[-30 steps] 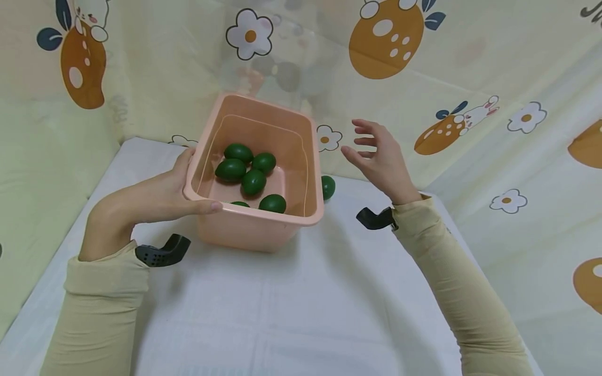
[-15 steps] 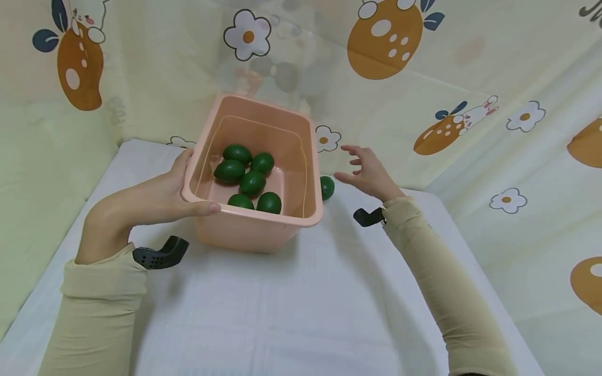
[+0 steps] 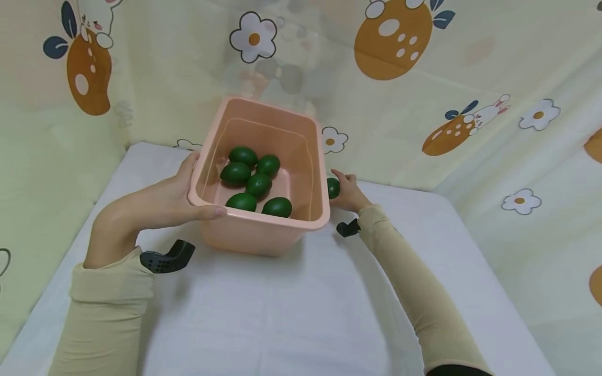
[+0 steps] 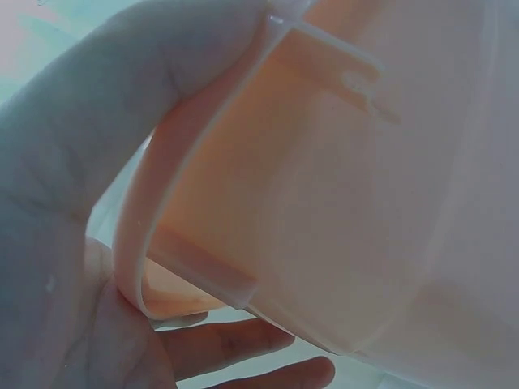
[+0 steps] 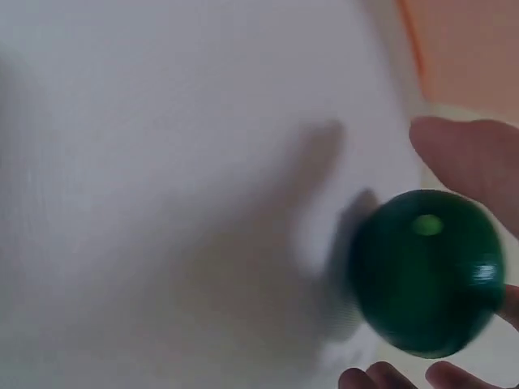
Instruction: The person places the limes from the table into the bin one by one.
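My left hand (image 3: 162, 201) grips the near left corner of a peach-coloured plastic bin (image 3: 263, 224), thumb over the rim and fingers along the outside. Inside the bin lie several dark green, smooth, egg-shaped fruits (image 3: 258, 185). Another green fruit (image 5: 426, 275) is on the white surface just right of the bin, partly hidden by it in the head view. Around that fruit stands my right hand (image 3: 349, 193). In the right wrist view its thumb (image 5: 474, 158) and lower fingertips are spread on either side, with a gap between thumb and fruit.
A white cloth (image 3: 282, 313) covers the table. Behind and on both sides hangs a cream curtain (image 3: 301, 47) printed with flowers and orange fruit shapes. A black wrist device (image 3: 168, 257) sits below the left hand, and another (image 3: 348, 228) below the right.
My right hand has come down and leftward, from the air beside the bin to the fruit on the table. The left hand keeps its grip on the bin, which stays nearly in place.
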Demonstrator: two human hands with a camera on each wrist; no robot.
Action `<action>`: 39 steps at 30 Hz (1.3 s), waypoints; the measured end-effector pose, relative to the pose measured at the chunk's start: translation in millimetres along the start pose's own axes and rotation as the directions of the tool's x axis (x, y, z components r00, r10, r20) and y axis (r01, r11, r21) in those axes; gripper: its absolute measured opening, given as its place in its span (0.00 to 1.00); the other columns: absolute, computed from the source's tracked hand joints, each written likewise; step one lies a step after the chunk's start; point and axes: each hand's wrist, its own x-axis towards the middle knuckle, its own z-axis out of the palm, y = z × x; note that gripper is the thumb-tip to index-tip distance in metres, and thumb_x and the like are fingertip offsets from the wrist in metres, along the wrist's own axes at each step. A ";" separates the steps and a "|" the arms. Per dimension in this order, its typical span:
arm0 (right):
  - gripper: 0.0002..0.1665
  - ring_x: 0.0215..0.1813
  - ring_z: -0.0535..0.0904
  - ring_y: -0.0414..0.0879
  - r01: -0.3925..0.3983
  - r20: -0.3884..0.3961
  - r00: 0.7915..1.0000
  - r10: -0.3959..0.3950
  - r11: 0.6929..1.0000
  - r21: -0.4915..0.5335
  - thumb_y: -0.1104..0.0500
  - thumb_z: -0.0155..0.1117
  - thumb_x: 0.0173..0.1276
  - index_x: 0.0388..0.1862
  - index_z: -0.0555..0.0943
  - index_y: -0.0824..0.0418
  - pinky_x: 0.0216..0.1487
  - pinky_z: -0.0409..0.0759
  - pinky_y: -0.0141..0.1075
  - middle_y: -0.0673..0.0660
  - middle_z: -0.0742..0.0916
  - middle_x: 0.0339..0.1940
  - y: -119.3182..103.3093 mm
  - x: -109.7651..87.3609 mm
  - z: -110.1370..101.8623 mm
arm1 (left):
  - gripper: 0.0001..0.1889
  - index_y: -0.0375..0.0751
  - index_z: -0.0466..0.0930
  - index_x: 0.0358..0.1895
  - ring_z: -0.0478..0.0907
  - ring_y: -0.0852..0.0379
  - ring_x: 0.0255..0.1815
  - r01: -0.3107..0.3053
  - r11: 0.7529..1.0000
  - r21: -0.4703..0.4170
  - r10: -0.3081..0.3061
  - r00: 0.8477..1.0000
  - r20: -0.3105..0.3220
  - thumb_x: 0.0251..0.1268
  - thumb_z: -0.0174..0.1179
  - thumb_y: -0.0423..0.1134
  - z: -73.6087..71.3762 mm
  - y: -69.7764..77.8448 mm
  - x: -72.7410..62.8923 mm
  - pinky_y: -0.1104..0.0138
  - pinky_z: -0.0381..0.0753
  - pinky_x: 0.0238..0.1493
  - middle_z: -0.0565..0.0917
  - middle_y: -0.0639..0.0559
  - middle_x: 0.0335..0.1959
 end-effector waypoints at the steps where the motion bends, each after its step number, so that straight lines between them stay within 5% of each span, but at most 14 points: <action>1: 0.62 0.68 0.61 0.67 -0.004 -0.007 1.000 0.004 1.000 0.005 0.49 0.74 0.51 0.77 0.47 0.54 0.67 0.63 0.56 0.72 0.52 0.70 1.8 1.4 1.1 | 0.56 0.50 0.31 0.72 0.62 0.51 0.65 -0.002 1.000 0.000 0.002 1.000 -0.001 0.54 0.69 0.50 0.4 0.4 0.2 0.53 0.66 0.62 0.53 0.50 0.69; 11: 0.56 0.67 0.62 0.68 -0.032 -0.063 0.997 0.036 0.998 0.061 0.54 0.73 0.54 0.76 0.51 0.54 0.66 0.65 0.57 0.72 0.53 0.69 10.1 4.0 6.0 | 0.57 0.52 0.30 0.73 0.60 0.51 0.66 -0.014 1.000 -0.005 0.014 1.000 0.001 0.53 0.69 0.51 2.2 4.2 0.9 0.53 0.68 0.61 0.51 0.52 0.70; 21: 0.52 0.66 0.66 0.62 0.003 -0.088 0.996 -0.003 1.000 0.004 0.53 0.73 0.52 0.73 0.56 0.58 0.67 0.65 0.54 0.68 0.69 0.65 7.1 5.1 7.2 | 0.56 0.53 0.31 0.72 0.61 0.51 0.66 -0.010 1.000 -0.016 0.010 1.000 0.002 0.53 0.69 0.51 1.7 3.1 -0.6 0.53 0.68 0.61 0.52 0.53 0.70; 39: 0.52 0.68 0.65 0.62 -0.023 -0.093 0.995 0.028 0.998 0.050 0.51 0.72 0.56 0.74 0.55 0.56 0.66 0.65 0.55 0.67 0.67 0.69 17.2 0.8 3.8 | 0.56 0.52 0.31 0.72 0.59 0.51 0.67 -0.012 1.000 -0.018 0.013 1.000 0.001 0.53 0.69 0.50 0.1 0.7 -1.4 0.53 0.66 0.63 0.51 0.52 0.70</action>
